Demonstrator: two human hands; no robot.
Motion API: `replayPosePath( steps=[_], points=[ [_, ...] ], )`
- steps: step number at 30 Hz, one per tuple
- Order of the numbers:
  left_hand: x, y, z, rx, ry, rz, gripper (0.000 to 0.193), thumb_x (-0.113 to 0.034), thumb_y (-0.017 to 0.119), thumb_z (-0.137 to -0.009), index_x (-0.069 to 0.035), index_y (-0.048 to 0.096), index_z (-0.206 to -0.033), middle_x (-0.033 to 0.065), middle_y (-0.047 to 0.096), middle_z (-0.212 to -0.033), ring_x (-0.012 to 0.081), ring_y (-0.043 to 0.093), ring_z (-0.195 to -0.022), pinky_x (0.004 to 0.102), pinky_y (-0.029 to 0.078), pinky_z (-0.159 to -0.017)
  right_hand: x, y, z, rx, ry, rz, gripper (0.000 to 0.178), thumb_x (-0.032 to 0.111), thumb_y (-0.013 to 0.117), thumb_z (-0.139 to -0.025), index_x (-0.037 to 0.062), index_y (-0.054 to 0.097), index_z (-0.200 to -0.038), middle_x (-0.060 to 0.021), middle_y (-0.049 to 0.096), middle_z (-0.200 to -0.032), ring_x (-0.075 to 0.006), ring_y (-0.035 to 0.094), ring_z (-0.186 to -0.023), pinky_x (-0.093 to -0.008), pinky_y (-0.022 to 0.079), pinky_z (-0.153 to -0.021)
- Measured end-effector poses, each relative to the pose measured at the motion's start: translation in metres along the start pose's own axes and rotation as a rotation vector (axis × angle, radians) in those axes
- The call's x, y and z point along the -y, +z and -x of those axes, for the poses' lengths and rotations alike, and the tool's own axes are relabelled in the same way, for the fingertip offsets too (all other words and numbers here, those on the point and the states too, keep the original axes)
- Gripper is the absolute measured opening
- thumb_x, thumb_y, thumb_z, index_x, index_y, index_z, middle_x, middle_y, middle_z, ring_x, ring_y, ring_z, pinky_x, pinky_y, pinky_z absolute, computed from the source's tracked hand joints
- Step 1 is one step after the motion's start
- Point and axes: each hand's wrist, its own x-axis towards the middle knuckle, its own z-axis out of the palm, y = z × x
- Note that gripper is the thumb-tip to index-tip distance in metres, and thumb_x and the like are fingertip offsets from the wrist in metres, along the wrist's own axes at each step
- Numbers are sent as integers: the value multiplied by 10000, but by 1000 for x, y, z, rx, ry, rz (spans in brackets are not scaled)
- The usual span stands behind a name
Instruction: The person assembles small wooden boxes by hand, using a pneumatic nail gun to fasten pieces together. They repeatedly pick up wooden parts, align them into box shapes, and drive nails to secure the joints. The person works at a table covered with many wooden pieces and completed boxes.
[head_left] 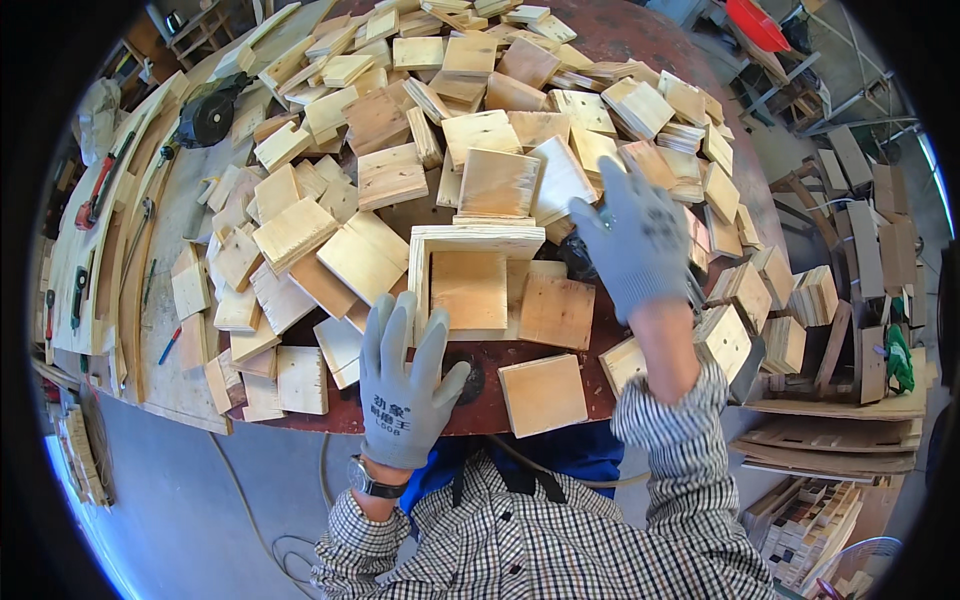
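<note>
My left hand [408, 385], in a grey work glove, has its fingers spread at the near left corner of an L-shaped piece of joined wooden boards [478, 243]. A square wooden block [468, 290] sits inside that corner. Beyond and to the right, my right hand [640, 240], gloved the same way, stretches its fingers over the pile of wooden blocks [480, 135]. Nothing shows in its grasp. Just beside its thumb is a dark object [577, 256], partly hidden and too unclear to name. Another square block [545, 394] lies at the table's near edge.
The dark red table [455, 420] carries the heaped blocks. Along the left lie long wooden strips [125, 255], a red-handled tool [97, 190], a black round tool [207, 115] and a blue pen [170, 345]. Stacked blocks [745, 290] stand at the right edge.
</note>
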Motion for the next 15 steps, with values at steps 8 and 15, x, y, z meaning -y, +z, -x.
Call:
replayPosePath(
  steps=[8, 15],
  points=[
    [3, -15, 16, 6, -72, 4, 724, -208, 888, -793, -57, 598, -1440, 231, 446, -1600, 490, 404, -1502, 609, 389, -1216, -27, 16, -30, 243, 391, -416, 472, 341, 725, -963, 66, 702, -1346, -160, 774, -1096, -323, 743, -954, -453, 574, -905],
    [17, -17, 16, 6, -124, 29, 767, -251, 902, -810, -58, 571, -1474, 228, 462, -1607, 470, 419, -1502, 619, 371, -1214, 13, -51, 31, 177, 424, -940, 425, 203, 788, -970, -13, 694, -1324, -102, 751, -1023, -127, 705, -900, -272, 585, -780]
  ],
)
